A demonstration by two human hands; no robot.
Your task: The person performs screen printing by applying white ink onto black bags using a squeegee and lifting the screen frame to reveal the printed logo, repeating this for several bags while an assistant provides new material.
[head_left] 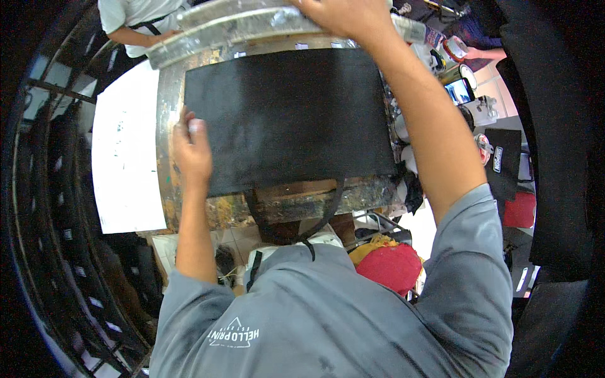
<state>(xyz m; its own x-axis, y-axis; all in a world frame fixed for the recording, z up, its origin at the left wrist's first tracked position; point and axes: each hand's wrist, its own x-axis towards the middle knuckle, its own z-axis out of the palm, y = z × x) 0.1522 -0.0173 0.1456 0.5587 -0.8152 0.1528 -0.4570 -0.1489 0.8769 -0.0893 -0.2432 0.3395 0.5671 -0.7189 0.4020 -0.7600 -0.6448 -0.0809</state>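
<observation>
A black fabric tote bag (290, 116) lies flat on a paint-stained wooden table (170, 183). Its dark strap (334, 205) loops over the near edge, towards my body. My left hand (194, 151) is at the bag's left edge, thumb and fingers pointing away from me and somewhat apart. Beyond the bag, a screen printing frame (236, 26) with smeared pale bars is raised along the table's far side. My right hand (346, 16) reaches far forward and grips this frame; its fingertips are partly cut off by the picture's upper edge.
A long white sheet (126, 151) covers the table's left end. Containers and a lit phone (459, 92) crowd the right side. Another person's arm (142, 39) is at the far left. Dark racks (60, 208) stand left; a red round cushion (391, 268) is below the table edge.
</observation>
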